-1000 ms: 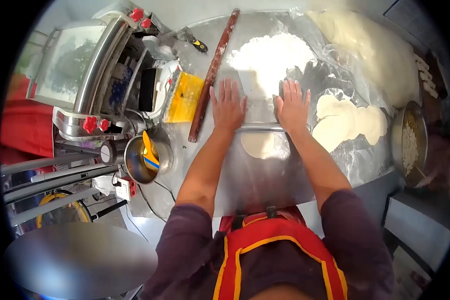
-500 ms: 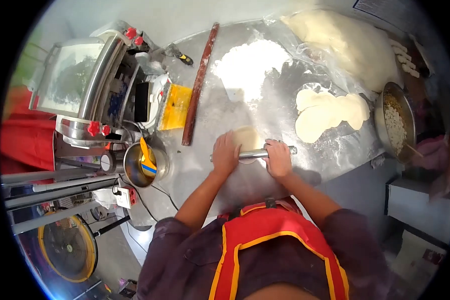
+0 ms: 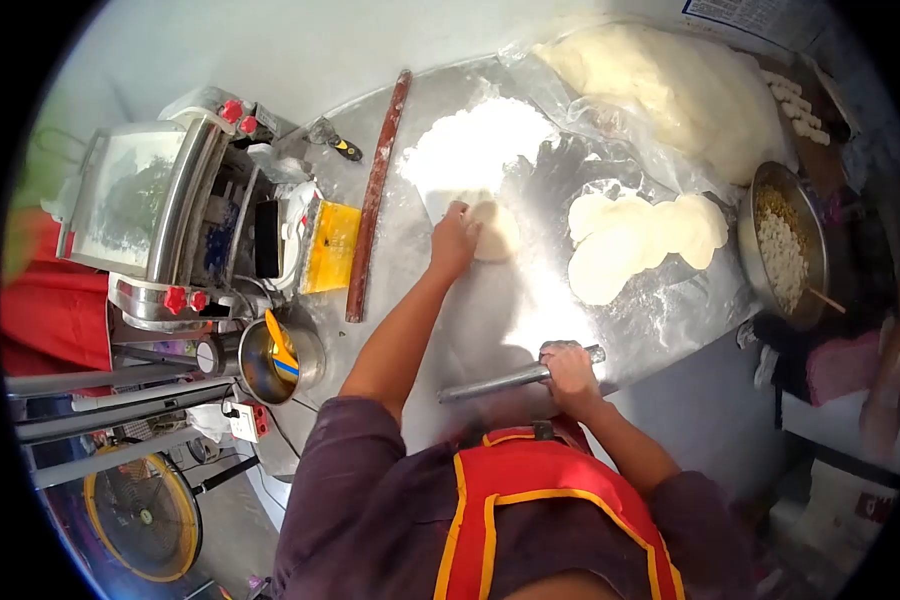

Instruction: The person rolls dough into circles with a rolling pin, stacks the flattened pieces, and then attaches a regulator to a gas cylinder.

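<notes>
My left hand (image 3: 454,242) is at the left edge of a round flat piece of dough (image 3: 494,232), its fingers closed on that edge beside the white flour (image 3: 478,145). Nearer my body, my right hand (image 3: 571,374) grips a metal rolling pin (image 3: 510,381) by its right part, with the pin slightly tilted. Several flat dough rounds (image 3: 620,245) lie overlapping to the right on the grey worktop (image 3: 410,345).
A long red-brown stick (image 3: 378,195) and a yellow box (image 3: 331,247) lie left, near a roller machine (image 3: 175,200) and a metal pot (image 3: 308,362). At right are a large bagged dough mass (image 3: 670,90) and a bowl of filling (image 3: 782,240).
My left hand has left the rolling pin and moved forward to the dough round. My right hand has drawn the pin back toward my body. The view has shifted slightly.
</notes>
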### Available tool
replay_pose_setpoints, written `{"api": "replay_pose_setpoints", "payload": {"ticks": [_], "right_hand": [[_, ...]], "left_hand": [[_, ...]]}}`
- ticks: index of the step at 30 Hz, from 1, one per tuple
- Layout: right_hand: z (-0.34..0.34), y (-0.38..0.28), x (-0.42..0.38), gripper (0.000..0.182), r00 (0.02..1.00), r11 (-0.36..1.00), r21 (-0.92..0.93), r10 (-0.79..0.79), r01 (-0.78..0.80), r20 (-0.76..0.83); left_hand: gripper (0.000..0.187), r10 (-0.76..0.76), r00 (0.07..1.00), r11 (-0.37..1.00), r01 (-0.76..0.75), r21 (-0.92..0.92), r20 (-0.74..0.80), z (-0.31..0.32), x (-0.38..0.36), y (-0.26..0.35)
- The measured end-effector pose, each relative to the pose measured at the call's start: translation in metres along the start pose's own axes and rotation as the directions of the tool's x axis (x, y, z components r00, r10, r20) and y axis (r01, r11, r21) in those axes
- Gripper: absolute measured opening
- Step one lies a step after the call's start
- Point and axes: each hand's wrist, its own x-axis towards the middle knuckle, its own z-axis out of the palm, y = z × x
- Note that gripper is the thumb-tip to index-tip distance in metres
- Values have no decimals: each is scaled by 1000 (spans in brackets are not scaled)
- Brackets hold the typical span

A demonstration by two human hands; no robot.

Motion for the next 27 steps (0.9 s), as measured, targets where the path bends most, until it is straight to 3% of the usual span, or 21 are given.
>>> {"api": "replay_pose_setpoints", "payload": {"ticks": [1,2,5,8,9,12,13,16,17,18,19,22,25,27], "right_hand": [[-2,-1,1,39,1000,1000,1,9,-9,24],[-5,-1,2,38,999,1000,1,17,-17,49],[-23,9,11,33,918,994,-24,105,-104,382],[-16,26,-9,32,989,999,-11,-48,50,142],[-27,17,-4,35,975,998,-49,-24,36,221],[-19,-12,1,47,982,988,-149,73,-46,176],[-15,-19,6,59,968,972,-210,147,-103,205],[28,-15,33,64,974,918,-329,193,-221,-115],[37,-9,47,60,974,899,-392,136,-197,-180],[39,-8,67,56,968,871,-421,232,-252,-99],[39,-6,88,56,962,866,-418,250,-275,-114],[48,10,140,53,957,868,-417,193,-270,-218],[42,-3,123,55,964,914,-308,234,-263,-127],[44,-13,58,55,988,920,-364,119,-149,-102]], "left_hand": [[40,-21,997,997,27,78,-69,4,6,-1],[42,-84,996,987,89,137,-37,7,10,-4],[46,-224,974,935,201,292,46,0,7,-2],[49,-201,969,932,143,333,145,-8,-29,-28],[50,-166,969,944,103,313,184,-9,-51,-41],[53,-157,927,952,50,301,342,-17,-121,-38],[52,-162,904,950,34,312,396,-17,-140,-29],[39,-107,820,966,-48,255,562,-25,-168,4],[35,-86,861,976,-29,216,502,-19,-168,1],[31,-68,898,984,-10,176,435,-12,-161,-2],[28,-52,932,991,4,133,359,-6,-152,-5],[28,11,954,991,-50,125,299,9,-129,-2],[25,164,900,972,-217,87,404,15,-126,-18],[26,103,952,994,-109,5,289,8,-146,-39]]}}
